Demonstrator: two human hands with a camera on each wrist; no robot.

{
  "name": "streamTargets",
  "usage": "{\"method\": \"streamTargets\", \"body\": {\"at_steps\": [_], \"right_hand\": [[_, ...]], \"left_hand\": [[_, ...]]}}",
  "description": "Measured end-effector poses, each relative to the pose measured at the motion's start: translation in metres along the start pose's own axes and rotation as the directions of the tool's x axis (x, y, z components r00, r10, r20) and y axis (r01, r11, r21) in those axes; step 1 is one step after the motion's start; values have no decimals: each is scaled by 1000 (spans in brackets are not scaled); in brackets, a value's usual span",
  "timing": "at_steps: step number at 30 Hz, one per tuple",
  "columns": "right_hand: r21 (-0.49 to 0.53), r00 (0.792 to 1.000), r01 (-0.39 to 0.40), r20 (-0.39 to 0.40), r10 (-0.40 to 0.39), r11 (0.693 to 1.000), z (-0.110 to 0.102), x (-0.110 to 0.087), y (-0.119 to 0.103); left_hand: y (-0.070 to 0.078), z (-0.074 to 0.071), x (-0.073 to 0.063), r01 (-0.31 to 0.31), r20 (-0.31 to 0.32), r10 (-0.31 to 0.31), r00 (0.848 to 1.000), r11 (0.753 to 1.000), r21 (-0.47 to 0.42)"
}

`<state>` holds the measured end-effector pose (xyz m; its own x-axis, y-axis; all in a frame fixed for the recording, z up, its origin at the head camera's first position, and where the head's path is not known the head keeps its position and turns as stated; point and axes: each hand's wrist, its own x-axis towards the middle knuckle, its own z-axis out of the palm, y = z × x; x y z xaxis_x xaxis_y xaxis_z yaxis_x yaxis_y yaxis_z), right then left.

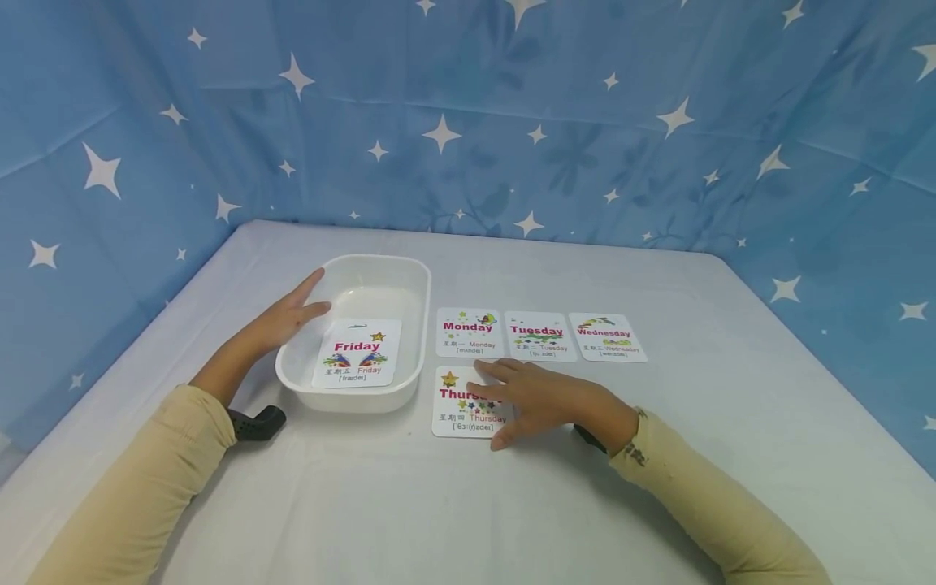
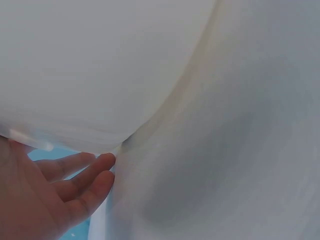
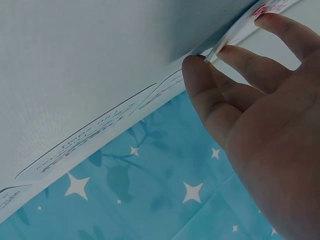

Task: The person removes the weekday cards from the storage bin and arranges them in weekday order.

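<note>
At the left side of a white plastic basin (image 1: 376, 401), my left hand (image 1: 281, 323) holds the rim, thumb over the inner side and other fingers along the outside wall. In the basin lies a white card printed "Friday" (image 1: 356, 378), leaning toward its front wall. My right hand (image 1: 547, 398) spreads over the right part of a "Thursday" card (image 1: 457, 418), fingertips touching its printed face and thumb by the lower right corner. In the right wrist view, the edge of this card (image 3: 235, 37) stands slightly off the tabletop beside the fingertips.
Behind the right hand, cards printed "Monday" (image 1: 469, 333), "Tuesday" (image 1: 540, 336) and "Wednesday" (image 1: 608, 337) lie in a row. A white cloth covers the table (image 1: 366, 504). Blue curtains with white stars (image 1: 483, 179) stand at the back and both sides.
</note>
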<state>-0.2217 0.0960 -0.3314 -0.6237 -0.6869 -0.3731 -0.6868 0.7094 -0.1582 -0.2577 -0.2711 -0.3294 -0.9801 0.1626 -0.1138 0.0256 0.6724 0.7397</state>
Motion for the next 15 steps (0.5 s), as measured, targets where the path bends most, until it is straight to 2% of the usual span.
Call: {"method": "streamTargets", "body": {"at_steps": [15], "right_hand": [[-7, 1000, 2, -31, -2, 1000, -2, 0, 1]], "left_hand": [[0, 0, 0, 4, 1, -4, 1000, 1000, 8]]}}
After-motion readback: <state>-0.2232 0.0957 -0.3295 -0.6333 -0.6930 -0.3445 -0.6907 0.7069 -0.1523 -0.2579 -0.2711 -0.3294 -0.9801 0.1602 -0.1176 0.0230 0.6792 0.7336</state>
